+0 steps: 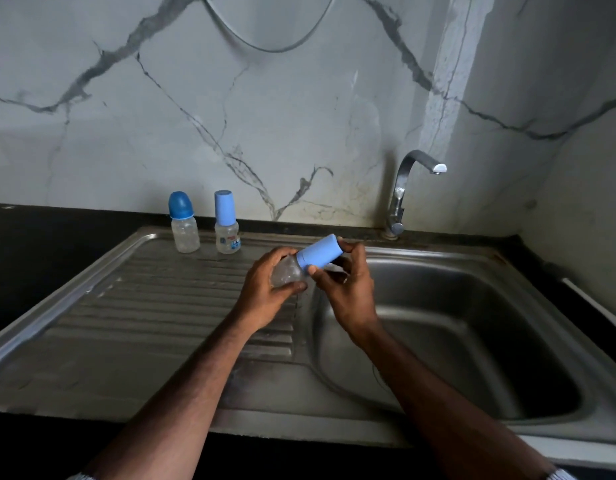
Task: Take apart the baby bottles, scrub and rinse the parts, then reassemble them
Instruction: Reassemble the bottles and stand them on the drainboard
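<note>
From the head view, a person is standing at a steel sink (465,341) set into a dark counter (40,258), and both bare arms are reaching forward over the seam between the ribbed drainboard (154,306) and the basin. The left hand (265,289) is wrapping its curled fingers around the clear body of a baby bottle (288,271), which is lying tilted in the air with its base pointing toward the left and its top angling up to the right. The right hand (348,285) is gripping the light blue cap (318,253) on that bottle, thumb pressing on the near side and fingertips curling over the far end. Two more bottles are standing upright at the back of the drainboard, just beside each other but apart: a round-capped bottle (184,225) with a darker blue dome on the left, and a tall-capped bottle (226,225) with a light blue cylinder top and printed markings on the right. A chrome faucet (408,188) is rising behind the basin, its spout pointing right, against a marble-veined wall (230,98).
</note>
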{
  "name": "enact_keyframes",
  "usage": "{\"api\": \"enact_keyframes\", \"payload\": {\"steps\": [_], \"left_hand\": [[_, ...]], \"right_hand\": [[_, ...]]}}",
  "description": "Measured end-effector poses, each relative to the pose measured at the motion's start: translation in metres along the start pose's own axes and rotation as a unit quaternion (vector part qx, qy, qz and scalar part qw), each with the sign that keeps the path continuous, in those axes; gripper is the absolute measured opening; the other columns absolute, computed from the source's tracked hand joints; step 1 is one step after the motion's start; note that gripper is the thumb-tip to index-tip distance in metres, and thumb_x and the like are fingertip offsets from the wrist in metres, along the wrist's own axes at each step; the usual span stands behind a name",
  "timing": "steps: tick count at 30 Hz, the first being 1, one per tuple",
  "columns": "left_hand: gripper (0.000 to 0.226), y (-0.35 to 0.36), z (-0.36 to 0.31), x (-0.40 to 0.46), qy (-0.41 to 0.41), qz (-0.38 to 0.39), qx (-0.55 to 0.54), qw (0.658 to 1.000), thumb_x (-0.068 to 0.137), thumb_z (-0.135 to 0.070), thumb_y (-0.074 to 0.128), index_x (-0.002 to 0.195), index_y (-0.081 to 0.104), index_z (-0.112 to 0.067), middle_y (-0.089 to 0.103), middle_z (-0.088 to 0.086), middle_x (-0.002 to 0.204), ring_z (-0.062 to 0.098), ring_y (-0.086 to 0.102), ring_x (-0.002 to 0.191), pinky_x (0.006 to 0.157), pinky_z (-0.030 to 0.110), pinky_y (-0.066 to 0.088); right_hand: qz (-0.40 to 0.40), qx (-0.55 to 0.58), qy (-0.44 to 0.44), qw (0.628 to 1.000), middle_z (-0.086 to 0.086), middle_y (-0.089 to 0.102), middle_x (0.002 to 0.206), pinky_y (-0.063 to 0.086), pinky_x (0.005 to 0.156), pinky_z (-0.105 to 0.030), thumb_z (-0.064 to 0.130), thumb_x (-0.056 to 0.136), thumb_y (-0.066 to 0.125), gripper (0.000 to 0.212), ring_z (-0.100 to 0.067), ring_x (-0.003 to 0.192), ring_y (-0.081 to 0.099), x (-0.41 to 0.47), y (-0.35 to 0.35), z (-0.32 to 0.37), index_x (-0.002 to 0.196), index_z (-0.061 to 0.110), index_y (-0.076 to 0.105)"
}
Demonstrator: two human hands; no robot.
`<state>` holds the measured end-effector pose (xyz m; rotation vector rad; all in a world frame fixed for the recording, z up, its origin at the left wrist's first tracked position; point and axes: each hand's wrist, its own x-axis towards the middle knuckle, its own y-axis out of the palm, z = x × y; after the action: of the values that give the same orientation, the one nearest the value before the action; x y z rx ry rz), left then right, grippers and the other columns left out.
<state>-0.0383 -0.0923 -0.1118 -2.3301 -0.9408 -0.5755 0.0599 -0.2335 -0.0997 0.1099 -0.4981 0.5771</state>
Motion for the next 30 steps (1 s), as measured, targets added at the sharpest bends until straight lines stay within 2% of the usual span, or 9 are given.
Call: {"api": "enact_keyframes", "payload": {"steps": [2, 5, 8, 10, 13, 16, 19, 23, 30], "left_hand": [[0.057, 0.003, -0.004, -0.001, -0.018, -0.014, -0.045, 0.999, 0.066, -0.025, 0.087, 0.116, 0.062, -0.027, 0.068, -0.007, 0.108, 0.014, 0.065, 0.1, 0.084, 0.039, 0.057], [0.062, 0.008, -0.009, -0.002, -0.036, -0.01, -0.083, 0.996, 0.063, -0.02, 0.086, 0.119, 0.06, -0.023, 0.069, -0.005, 0.11, 0.017, 0.067, 0.102, 0.08, 0.036, 0.059], [0.068, 0.008, -0.01, -0.003, -0.051, 0.011, -0.101, 0.993, 0.063, -0.01, 0.089, 0.123, 0.058, -0.018, 0.068, -0.004, 0.114, 0.02, 0.066, 0.107, 0.083, 0.042, 0.06], [0.071, 0.004, -0.009, -0.003, -0.059, 0.031, -0.106, 0.992, 0.064, -0.002, 0.09, 0.124, 0.058, -0.02, 0.068, -0.003, 0.118, 0.019, 0.066, 0.11, 0.083, 0.042, 0.061], [0.069, -0.006, -0.005, 0.001, -0.051, 0.04, -0.089, 0.994, 0.068, 0.004, 0.086, 0.125, 0.058, -0.022, 0.068, -0.003, 0.121, 0.014, 0.065, 0.114, 0.091, 0.032, 0.057], [0.057, -0.022, 0.001, 0.008, -0.058, 0.001, -0.029, 0.998, 0.076, 0.011, 0.072, 0.121, 0.059, -0.022, 0.068, -0.005, 0.117, 0.005, 0.063, 0.111, 0.097, 0.024, 0.051], [0.037, -0.047, 0.013, 0.019, -0.065, -0.042, 0.06, 0.995, 0.079, 0.011, 0.067, 0.105, 0.066, -0.015, 0.07, 0.0, 0.102, 0.011, 0.066, 0.096, 0.089, 0.021, 0.053], [0.024, -0.073, 0.029, 0.034, -0.074, -0.023, 0.149, 0.986, 0.083, 0.004, 0.067, 0.092, 0.067, -0.017, 0.069, -0.002, 0.089, 0.01, 0.066, 0.083, 0.078, 0.019, 0.051], [0.013, -0.085, 0.048, 0.052, -0.124, 0.034, 0.198, 0.972, 0.083, 0.0, 0.069, 0.093, 0.069, -0.007, 0.067, -0.002, 0.082, 0.016, 0.065, 0.081, 0.082, 0.029, 0.053]], "right_hand": [[0.027, 0.014, 0.001, 1.0, 0.003, 0.066, 0.114, 0.062, 0.079, -0.038, 0.006, 0.082, 0.081, 0.072, -0.012, 0.095, 0.073, -0.005, 0.005, 0.0, 0.138, 0.027, 0.04], [0.057, 0.032, -0.018, 0.998, -0.006, 0.066, 0.12, 0.061, 0.079, -0.034, -0.001, 0.082, 0.078, 0.092, -0.017, 0.102, 0.07, -0.009, 0.011, -0.001, 0.15, 0.031, 0.025], [0.051, -0.003, -0.044, 0.998, -0.001, 0.062, 0.128, 0.057, 0.081, -0.023, 0.0, 0.083, 0.077, 0.094, -0.008, 0.103, 0.068, -0.008, 0.012, 0.002, 0.153, 0.028, 0.022], [0.054, -0.011, -0.042, 0.998, -0.001, 0.061, 0.13, 0.056, 0.082, -0.022, 0.002, 0.083, 0.077, 0.094, -0.007, 0.104, 0.067, -0.006, 0.011, 0.004, 0.154, 0.029, 0.021], [0.064, -0.03, -0.02, 0.997, 0.004, 0.063, 0.124, 0.058, 0.083, -0.026, 0.005, 0.081, 0.08, 0.101, -0.005, 0.102, 0.067, 0.004, 0.012, 0.002, 0.153, 0.037, 0.018], [0.052, -0.055, 0.0, 0.997, -0.001, 0.064, 0.124, 0.058, 0.088, -0.035, 0.009, 0.077, 0.086, 0.085, -0.014, 0.108, 0.066, 0.023, 0.022, -0.001, 0.141, 0.03, 0.035], [0.036, -0.104, -0.001, 0.994, 0.002, 0.065, 0.12, 0.056, 0.093, -0.041, 0.013, 0.074, 0.089, 0.065, -0.017, 0.108, 0.064, 0.047, 0.033, -0.003, 0.128, 0.02, 0.054], [0.044, -0.15, -0.003, 0.988, -0.002, 0.067, 0.118, 0.054, 0.091, -0.035, 0.016, 0.074, 0.089, 0.064, -0.015, 0.104, 0.063, 0.072, 0.048, -0.008, 0.128, 0.016, 0.055], [0.053, -0.196, 0.044, 0.978, -0.011, 0.066, 0.125, 0.051, 0.091, -0.034, 0.015, 0.075, 0.088, 0.069, -0.027, 0.111, 0.063, 0.11, 0.082, -0.028, 0.133, 0.012, 0.051]]}}
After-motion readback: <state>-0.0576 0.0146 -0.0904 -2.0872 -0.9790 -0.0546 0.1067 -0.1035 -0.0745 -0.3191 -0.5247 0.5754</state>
